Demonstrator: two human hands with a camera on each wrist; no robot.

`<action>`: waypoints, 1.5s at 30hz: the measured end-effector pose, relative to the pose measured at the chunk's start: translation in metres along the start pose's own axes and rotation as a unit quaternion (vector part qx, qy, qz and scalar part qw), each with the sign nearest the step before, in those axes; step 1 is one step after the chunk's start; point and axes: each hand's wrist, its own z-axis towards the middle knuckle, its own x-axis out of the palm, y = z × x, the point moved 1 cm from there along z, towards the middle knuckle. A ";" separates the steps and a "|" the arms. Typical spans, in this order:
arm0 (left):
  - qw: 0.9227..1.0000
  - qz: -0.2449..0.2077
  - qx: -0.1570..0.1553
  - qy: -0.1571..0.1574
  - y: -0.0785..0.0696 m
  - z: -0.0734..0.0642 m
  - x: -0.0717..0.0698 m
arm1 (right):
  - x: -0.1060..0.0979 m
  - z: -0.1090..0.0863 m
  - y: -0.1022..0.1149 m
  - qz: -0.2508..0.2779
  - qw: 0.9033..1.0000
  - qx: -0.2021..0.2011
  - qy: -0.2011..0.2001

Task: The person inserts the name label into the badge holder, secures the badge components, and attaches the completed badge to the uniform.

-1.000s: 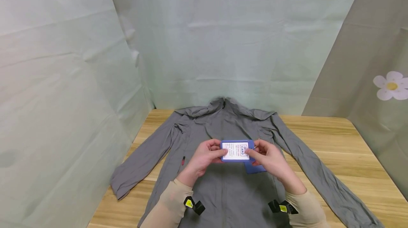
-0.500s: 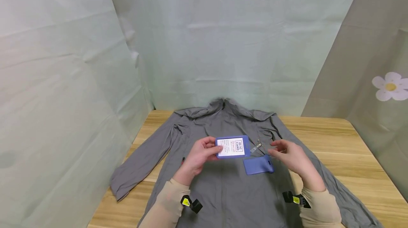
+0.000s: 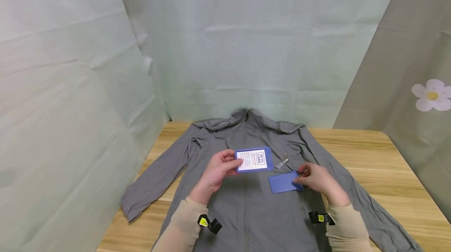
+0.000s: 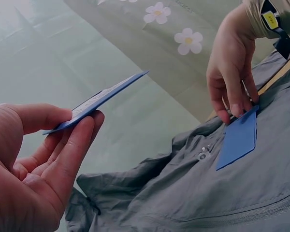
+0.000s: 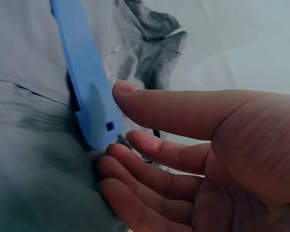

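My left hand (image 3: 220, 165) pinches a blue badge holder (image 3: 268, 158) by its left end, thumb on the face and fingers beneath. Its white insert reads ID/IC CARD. In the left wrist view, the holder is tilted and clear of the grey jacket (image 3: 243, 213). A second blue piece, a flat badge cover (image 3: 280, 183) with a slot at one end, lies on the jacket's chest. My right hand (image 5: 183, 150) is at the slotted end, thumb tip at the edge and fingertips spread below it. Above the cover, a clear strap clip (image 3: 282, 163) lies on the jacket.
The jacket is spread over a wooden table (image 3: 356, 154), sleeves out to both sides. A small red zipper pull (image 3: 202, 178) shows on its left part. Pale cloth hangs (image 3: 246, 48) close behind and to the left; a flowered cloth (image 3: 431, 96) hangs at right.
My right hand has let go of the badge holder and moved right and down to the cover. My left hand has shifted the holder slightly left, uncovering the clip and cover.
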 end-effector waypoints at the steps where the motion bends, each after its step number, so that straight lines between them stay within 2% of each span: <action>1: 1.000 0.000 0.000 0.000 -0.001 0.000 0.000 | 0.001 0.000 0.000 -0.005 1.000 0.002 -0.003; 11: 1.000 -0.010 -0.004 0.005 -0.002 0.000 0.001 | 0.010 0.002 0.000 -0.032 0.999 0.013 -0.025; 27: 1.000 -0.002 -0.003 0.008 0.001 -0.001 0.000 | 0.010 0.004 0.000 -0.022 0.999 0.026 -0.011; 35: 1.000 0.001 -0.003 0.005 0.002 -0.001 -0.001 | 0.005 0.001 -0.001 0.014 0.999 0.039 0.008; 45: 1.000 -0.008 0.000 0.009 0.003 -0.001 -0.001 | -0.004 -0.001 0.000 0.071 0.997 0.037 0.008</action>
